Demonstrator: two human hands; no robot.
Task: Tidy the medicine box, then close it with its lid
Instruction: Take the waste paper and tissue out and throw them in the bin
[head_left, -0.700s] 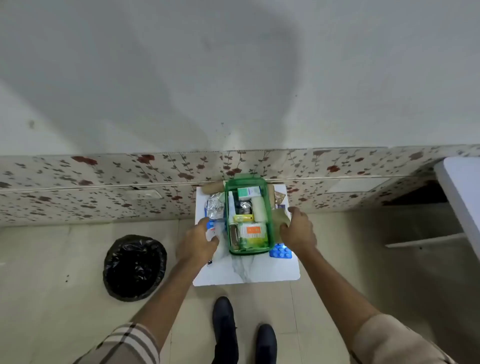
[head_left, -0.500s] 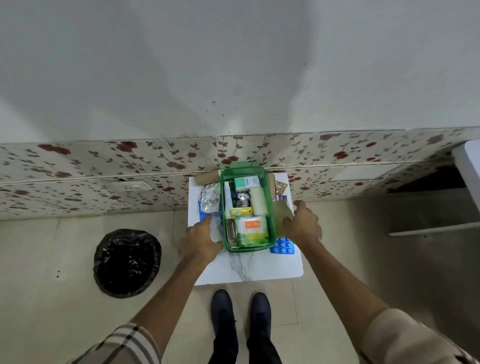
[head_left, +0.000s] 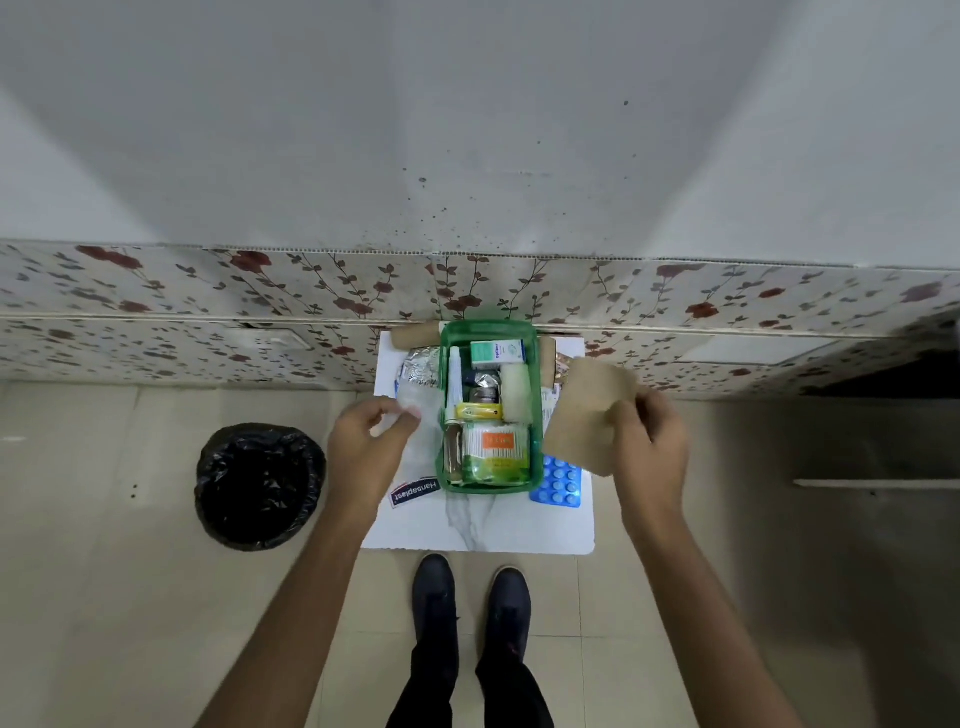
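The green medicine box (head_left: 488, 405) sits open on the small white table (head_left: 519, 525), already crammed. My right hand (head_left: 647, 449) pinches a tan bandage piece (head_left: 587, 410); my left hand (head_left: 371, 447) grips a clear plastic packet (head_left: 415, 410). Stuffing both on top could leave the pile too high for a lid, and I could knock the blue blister pack (head_left: 558, 480) off the edge.

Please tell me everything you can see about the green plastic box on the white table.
The translucent green plastic box is rectangular with rounded corners, open, no lid on it. It stands upright on the small white marble-patterned table, its long side running away from the person, its far end near the flowered wall. It is packed: cartons, a white tube, a small brown bottle and a cotton-bud pack. Neither hand touches it. A blue blister pack lies beside its right near corner.
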